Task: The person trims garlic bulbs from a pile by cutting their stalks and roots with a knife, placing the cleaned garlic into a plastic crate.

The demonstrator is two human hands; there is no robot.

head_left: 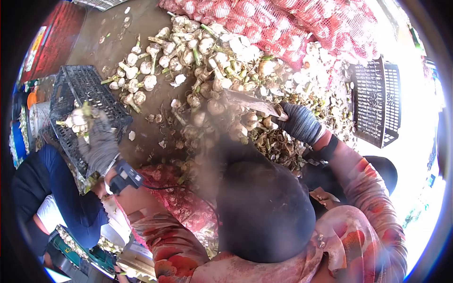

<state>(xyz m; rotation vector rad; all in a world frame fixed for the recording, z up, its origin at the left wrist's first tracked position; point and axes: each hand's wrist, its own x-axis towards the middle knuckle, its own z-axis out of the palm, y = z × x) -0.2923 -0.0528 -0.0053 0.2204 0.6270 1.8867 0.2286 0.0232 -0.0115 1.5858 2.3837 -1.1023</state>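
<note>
My left hand (100, 144), in a grey glove, is over a black plastic crate (89, 82) on the left. White garlic bulbs (78, 120) show at its fingertips, and the fingers appear closed around them, though motion blurs them. My right hand (299, 123), also gloved, grips a knife (250, 103). Its broad blade points left across the garlic pile (214, 106). Many of these bulbs have stems. The handle is mostly covered by my fingers.
Red mesh sacks (283, 28) full of garlic lie at the back. A second black crate (377, 101) is on the right. Dry peelings (288, 148) cover the ground near my knee (266, 203). Another person's dark-clad leg (66, 184) is at left, and a pink mesh sack (172, 193) lies below.
</note>
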